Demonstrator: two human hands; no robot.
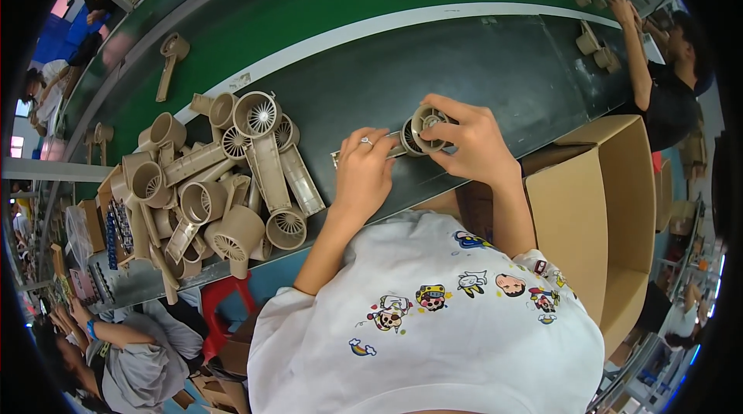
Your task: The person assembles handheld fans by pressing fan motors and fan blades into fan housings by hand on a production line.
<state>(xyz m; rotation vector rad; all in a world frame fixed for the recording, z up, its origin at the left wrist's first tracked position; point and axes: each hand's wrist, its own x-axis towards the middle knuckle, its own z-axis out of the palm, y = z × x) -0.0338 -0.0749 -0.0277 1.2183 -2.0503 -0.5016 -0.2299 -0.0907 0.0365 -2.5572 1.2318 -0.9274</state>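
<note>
A beige plastic housing with a round barrel and a flat handle [400, 152] lies before me on the dark work surface. My left hand [362, 170], with a ring on one finger, is closed over its handle and hides most of it. At the barrel end my right hand [474, 139] pinches a beige round plastic piece [425, 118] between thumb and fingers. That piece sits against the barrel's mouth; whether it is seated in it I cannot tell. To the left is a heap of similar beige housings [267, 166], several with spoked grilles in their barrels.
Past a white rail [340, 35] runs a green conveyor belt [309, 4] carrying a few housings. An open cardboard box [569, 220] stands at my right. Co-workers sit at the lower left [143, 352] and far right [673, 81]. A red stool [220, 313] stands at the left.
</note>
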